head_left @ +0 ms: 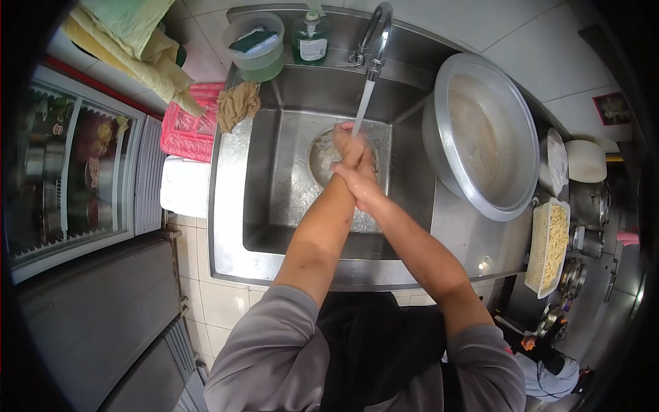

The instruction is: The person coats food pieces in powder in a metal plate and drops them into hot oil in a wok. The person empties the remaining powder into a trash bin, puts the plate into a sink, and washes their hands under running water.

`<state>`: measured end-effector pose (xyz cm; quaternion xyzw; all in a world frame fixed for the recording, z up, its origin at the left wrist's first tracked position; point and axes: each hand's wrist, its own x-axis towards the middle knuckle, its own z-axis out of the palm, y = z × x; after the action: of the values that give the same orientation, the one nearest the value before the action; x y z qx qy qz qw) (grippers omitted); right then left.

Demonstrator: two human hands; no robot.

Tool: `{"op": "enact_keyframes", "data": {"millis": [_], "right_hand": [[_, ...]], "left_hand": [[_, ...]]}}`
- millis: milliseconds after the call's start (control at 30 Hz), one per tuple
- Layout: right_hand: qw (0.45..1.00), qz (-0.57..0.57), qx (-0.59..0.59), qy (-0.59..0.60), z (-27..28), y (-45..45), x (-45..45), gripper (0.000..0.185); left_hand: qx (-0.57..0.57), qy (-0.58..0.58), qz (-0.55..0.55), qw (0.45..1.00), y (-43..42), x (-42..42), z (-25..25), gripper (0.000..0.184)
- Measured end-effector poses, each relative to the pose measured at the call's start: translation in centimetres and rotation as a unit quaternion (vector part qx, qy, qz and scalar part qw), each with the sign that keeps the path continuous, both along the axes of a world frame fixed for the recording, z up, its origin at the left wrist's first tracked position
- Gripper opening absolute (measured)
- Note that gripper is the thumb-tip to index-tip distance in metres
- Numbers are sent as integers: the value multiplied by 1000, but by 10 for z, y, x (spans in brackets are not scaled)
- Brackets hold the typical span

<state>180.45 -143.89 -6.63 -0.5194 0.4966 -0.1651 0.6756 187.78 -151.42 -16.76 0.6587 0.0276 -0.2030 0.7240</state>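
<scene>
Water runs from the curved metal tap [375, 58] onto my left hand [349, 143], held over the steel sink [295, 123]. The fingers of my left hand look bent, but their shape is partly hidden by the stream and the angle. My right hand [358, 185] is wrapped round my left wrist, its thumb lying across the top. Beneath both hands, at the sink's bottom, sits a round, wet, pale thing [322, 159], mostly covered by them.
A large metal basin [446, 137] leans right of the sink. At the back stand a tub with a sponge [264, 67] and a green soap bottle [312, 42]. A brown cloth [238, 106] lies on the left rim. Another person [549, 374] is at lower right.
</scene>
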Motion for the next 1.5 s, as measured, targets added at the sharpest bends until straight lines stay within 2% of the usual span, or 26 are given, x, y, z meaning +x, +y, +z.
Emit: {"op": "enact_keyframes", "data": {"millis": [67, 167, 267, 367, 467, 567, 600, 667, 700, 767, 833, 867, 900, 967, 1000, 1033, 1067, 1133, 1200, 1233, 1267, 1300, 1333, 1400, 1467, 1500], "right_hand": [[996, 4, 69, -51, 7, -25, 12, 64], [971, -4, 221, -89, -19, -61, 39, 18], [989, -107, 50, 91, -38, -105, 64, 44], [958, -120, -245, 88, -89, -137, 91, 27], [972, -116, -45, -199, -2, -120, 103, 24], [853, -181, 200, -446, 8, -111, 113, 15], [853, -185, 213, -439, 6, -111, 112, 11], [852, -194, 239, -423, -7, -111, 110, 5], [905, -182, 167, -348, -11, -113, 113, 7], [970, -154, 17, -185, -24, -115, 120, 12], [969, -47, -222, -96, -69, -123, 110, 12], [941, 8, -334, -44, -83, -121, 102, 12], [976, 7, -194, -96, -83, -114, 93, 12], [976, 4, 82, -201, -75, -104, 75, 10], [984, 49, -48, -162, -66, -105, 68, 10], [974, 85, -175, -114, -54, -101, 61, 11], [947, 110, -297, -53, -48, -97, 47, 12], [808, 187, -557, 42, -47, -101, 10, 9], [797, 199, -570, -23, -23, -93, -41, 12], [821, 232, -521, -38, -14, -89, -75, 13], [838, 262, -478, -21, 4, -84, -116, 14], [853, 295, -430, -18, 24, -79, -152, 14], [857, 276, -435, -26, 36, -74, -190, 19], [912, 243, -318, 88, 71, -65, -280, 10], [935, 160, -284, 139, 76, -49, -367, 17], [977, 16, -166, 129, 80, -26, -442, 21]], "left_hand": [[-176, 137, 20, 975, 1, -9, 19, 20], [-173, 211, -81, 959, 23, 7, 16, 26], [-266, 285, -98, 916, 48, -6, 80, 29], [-199, 119, -46, 972, 54, -4, 49, 30], [-154, 176, -41, 971, 56, 19, 23, 29], [-277, 298, -59, 911, 50, 33, 79, 38], [-325, 354, -50, 875, 47, 35, 103, 39], [-364, 328, -107, 865, 45, 25, 118, 40], [-382, 313, -135, 859, 45, 17, 126, 41], [-272, 229, -209, 911, 69, -21, 151, 41], [-216, 258, -231, 913, 73, -31, 149, 40], [-215, 331, -218, 893, 68, -30, 130, 40], [-214, 402, -203, 867, 62, -28, 112, 41], [-240, 359, -146, 890, 43, -4, 97, 33], [-253, 340, -120, 898, 31, 14, 85, 30], [-330, 395, -167, 841, 14, 37, 25, 28], [-302, 357, -162, 869, -3, 65, 4, 29], [-158, 207, -163, 952, -21, 124, -30, 31], [-42, 95, -175, 979, -46, 190, -59, 33], [-88, 201, -229, 948, -53, 193, -16, 34], [-105, 212, -235, 943, -59, 192, 12, 36], [-169, 195, -222, 940, -92, 244, -44, 38], [-215, 180, -257, 925, -95, 237, -27, 37], [-253, 191, -216, 924, -120, 255, -55, 41], [-87, -145, -251, 953, -104, 168, 18, 53], [-44, -279, -302, 911, -90, 148, 27, 57]]}}
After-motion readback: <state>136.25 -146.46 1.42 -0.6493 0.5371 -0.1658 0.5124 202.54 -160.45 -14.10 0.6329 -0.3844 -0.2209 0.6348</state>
